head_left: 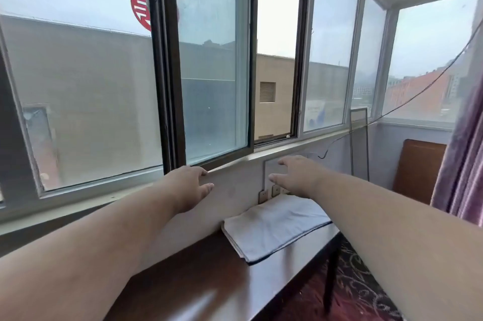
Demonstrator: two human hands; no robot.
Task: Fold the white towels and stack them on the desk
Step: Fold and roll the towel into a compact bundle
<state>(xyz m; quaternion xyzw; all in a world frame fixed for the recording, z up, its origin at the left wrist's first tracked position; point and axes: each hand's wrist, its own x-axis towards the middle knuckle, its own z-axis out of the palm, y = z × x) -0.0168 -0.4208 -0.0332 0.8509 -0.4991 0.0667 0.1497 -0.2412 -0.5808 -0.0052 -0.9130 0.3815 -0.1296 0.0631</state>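
Hands (192, 185) (296, 173) hover empty, each grip released, above folded towels (277, 226).

A folded white towel with a dark edge (277, 226) lies flat on the dark polished wooden desk (198, 281), at its far end against the pale wall; above the towel the right hand (295, 174) hovers with fingers spread, holding nothing; the left hand (190, 185), left of the towel, reaches toward the grey window sill (274, 152), fingers loosely curled and empty.
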